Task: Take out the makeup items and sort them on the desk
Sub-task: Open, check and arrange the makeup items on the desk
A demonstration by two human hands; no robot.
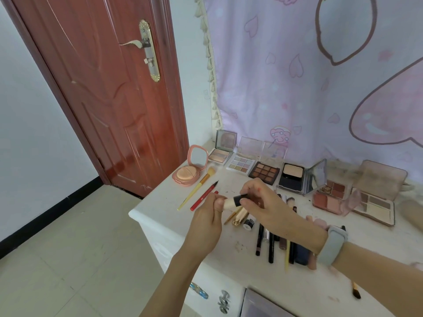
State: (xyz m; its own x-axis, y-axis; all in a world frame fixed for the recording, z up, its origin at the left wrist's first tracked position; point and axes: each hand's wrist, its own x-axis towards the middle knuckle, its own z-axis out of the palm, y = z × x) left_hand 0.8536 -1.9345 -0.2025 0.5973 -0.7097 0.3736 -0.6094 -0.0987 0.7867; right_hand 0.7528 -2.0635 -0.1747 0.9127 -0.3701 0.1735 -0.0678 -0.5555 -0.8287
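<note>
While both forearms reach in from the lower edge and meet above the white desk (160, 213), the left hand (207, 221) pinches the pale bristle end of a short, stubby makeup brush (233, 201) and the right hand (263, 202), wrist bent and wearing a grey band (333, 245), curls its fingers round the dark handle end. The brush hangs level just over the desk, above a gold tube (239, 217) and slim dark pencils (259, 240), with glossy open palettes (264, 172) lined up behind.
</note>
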